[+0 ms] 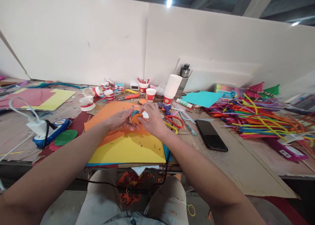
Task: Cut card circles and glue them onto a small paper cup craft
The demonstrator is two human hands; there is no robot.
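Note:
Above a stack of orange and yellow paper, both my hands close on a small round craft piece [136, 118] with orange and teal on it. My left hand [120, 120] grips it from the left side. Fingers of my right hand [154, 120] press against its orange part from the right. A bit of white shows between the hands, partly hidden by fingers. Beneath them lie the orange paper sheet [98, 116] and the yellow paper sheet [128, 151], sprinkled with small scraps. Just right of my right hand are red-handled scissors [178, 122] and a blue glue gun [167, 108].
Stacked paper cups [173, 85] and a grey bottle [183, 80] stand at the back. Cut cups [87, 104] sit back left. To the right lie a black phone [211, 135] and many pipe cleaners [256, 116]. A blue power strip [52, 131] lies left.

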